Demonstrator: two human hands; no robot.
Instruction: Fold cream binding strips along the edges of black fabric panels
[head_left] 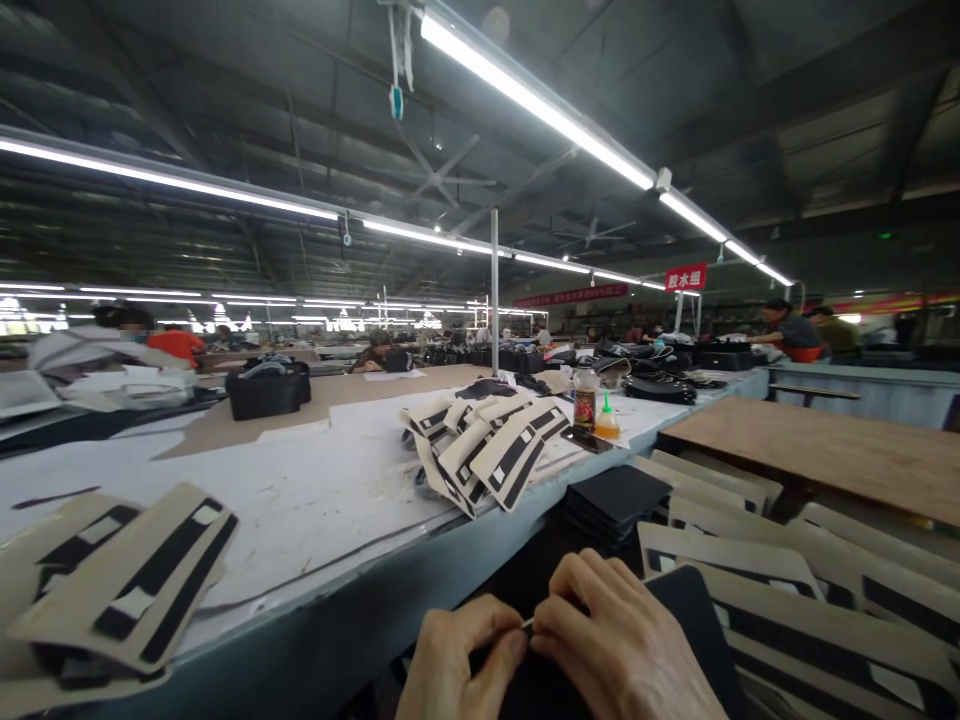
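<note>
Left hand (469,650) and right hand (611,630) pinch together a small pale bit (528,626), over a dark panel (701,620).
For good control, I think, both grips should be close and gentle; beige panels (810,625) lie rightward.

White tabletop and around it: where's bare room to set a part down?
Best patch: the white tabletop, between the left panel stack and the middle panel pile. The brown board beyond the right-side panels also looks free. Crowded: around the squeeze bottle, and beside the right hand, where panels overlap.
</note>
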